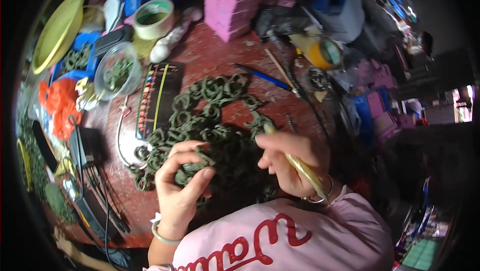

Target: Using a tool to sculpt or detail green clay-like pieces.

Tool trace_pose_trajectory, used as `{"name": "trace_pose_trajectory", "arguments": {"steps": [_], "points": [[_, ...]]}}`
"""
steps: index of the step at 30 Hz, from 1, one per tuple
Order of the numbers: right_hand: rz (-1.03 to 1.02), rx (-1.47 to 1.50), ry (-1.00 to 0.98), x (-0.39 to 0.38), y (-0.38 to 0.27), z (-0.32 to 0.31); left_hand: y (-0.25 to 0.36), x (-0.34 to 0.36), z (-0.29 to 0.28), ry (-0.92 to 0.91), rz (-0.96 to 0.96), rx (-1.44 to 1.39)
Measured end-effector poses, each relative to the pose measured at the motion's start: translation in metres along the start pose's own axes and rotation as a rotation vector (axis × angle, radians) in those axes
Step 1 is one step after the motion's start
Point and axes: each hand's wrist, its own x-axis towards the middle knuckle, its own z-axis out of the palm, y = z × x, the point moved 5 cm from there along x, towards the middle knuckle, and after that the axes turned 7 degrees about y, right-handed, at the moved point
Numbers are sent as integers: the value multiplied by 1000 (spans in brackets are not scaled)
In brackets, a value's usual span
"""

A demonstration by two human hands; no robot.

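Observation:
A pile of dark green, ring-shaped pieces (215, 132) spreads over the red table in front of me. My left hand (181, 178) is closed at the pile's near side, with thumb and fingers around green rings (188, 172); how many is unclear. On the right, my right hand (295, 158) is closed around a yellowish pen-shaped tool (306, 175). The tool's shaft slants back over the hand toward the wrist, and its tip is near the rings at the pile's right side. A gap separates the two hands, with shadowed rings between them.
A lit black panel (159, 98) and clear tub of green pieces (119, 71) stand left. Farther back are tape (152, 18), a pink foam block (235, 3) and a blue pen (265, 77). Black cables (102, 191) lie left. Another person's arm (75, 251) shows lower left.

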Motion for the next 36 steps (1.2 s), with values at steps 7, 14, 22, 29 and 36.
{"name": "trace_pose_trajectory", "arguments": {"steps": [7, 14, 22, 29, 36], "points": [[204, -866, 378, -28, 85, -102, 10, -3, -1, 50, -7, -73], [129, -1099, 326, -64, 135, -130, 7, 4, -1, -13, 37, 16], [84, -890, 541, -47, 81, -83, 11, 5, -10, 48, 151, 150], [-246, -391, 63, -21, 6, 15, 9, 10, -18, 153, 193, 237], [-198, -340, 29, -27, 24, 25, 10, 11, -17, 217, 302, 297]]}}
